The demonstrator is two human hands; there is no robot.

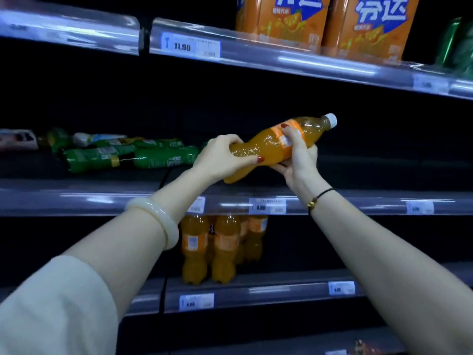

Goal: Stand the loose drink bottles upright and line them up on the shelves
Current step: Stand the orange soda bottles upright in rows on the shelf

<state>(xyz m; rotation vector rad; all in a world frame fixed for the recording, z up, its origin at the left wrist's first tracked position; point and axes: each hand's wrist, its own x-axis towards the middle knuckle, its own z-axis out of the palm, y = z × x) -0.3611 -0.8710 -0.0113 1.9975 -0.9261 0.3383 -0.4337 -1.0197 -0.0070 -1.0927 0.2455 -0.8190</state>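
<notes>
1 wide-angle camera, worn on the person's head, faces forward from close in front of the middle shelf [76, 198], roughly level with it, its front edge crossing mid-frame slightly tilted.

Glossy clear plastic orange bottle [271, 144], paper label; shiny shelf edge [76, 198].
</notes>
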